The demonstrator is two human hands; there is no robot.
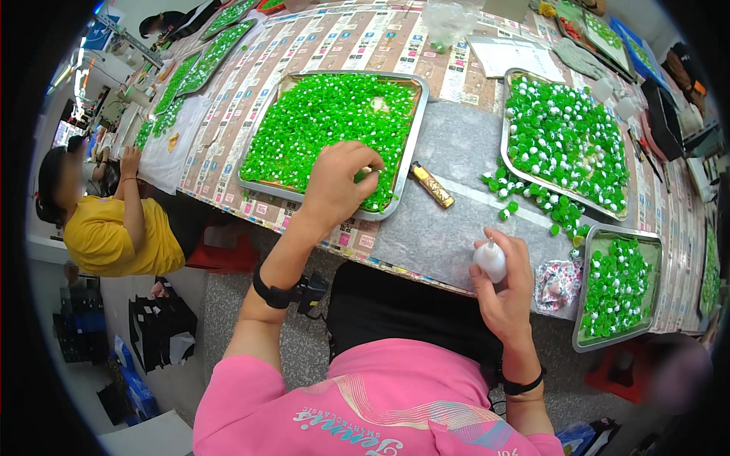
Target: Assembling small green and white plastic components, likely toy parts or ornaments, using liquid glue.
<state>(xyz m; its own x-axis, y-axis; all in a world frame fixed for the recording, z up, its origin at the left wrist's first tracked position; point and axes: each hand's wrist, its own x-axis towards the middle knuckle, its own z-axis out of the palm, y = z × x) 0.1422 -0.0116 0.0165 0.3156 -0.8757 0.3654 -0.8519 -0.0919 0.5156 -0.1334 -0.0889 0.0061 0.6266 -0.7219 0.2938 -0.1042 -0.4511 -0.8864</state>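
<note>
My left hand [344, 181] is over the near right part of a metal tray [417, 129] packed with small green pieces [319, 114] with white spots. Its thumb and fingers are pinched on one small green piece [361, 175]. Lower down at the table's near edge, my right hand [508, 292] is wrapped round a white squeeze bottle [490, 262] with a thin nozzle pointing up. Between the two hands a gold and black lighter [433, 186] lies on a grey sheet [449, 137].
A second tray [505, 129] holds green pieces with white balls; several loose pieces [525, 194] lie beside it. A smaller tray [660, 281] and a floral cloth [557, 283] are at the near right. A person in yellow [129, 232] sits at the left by more trays.
</note>
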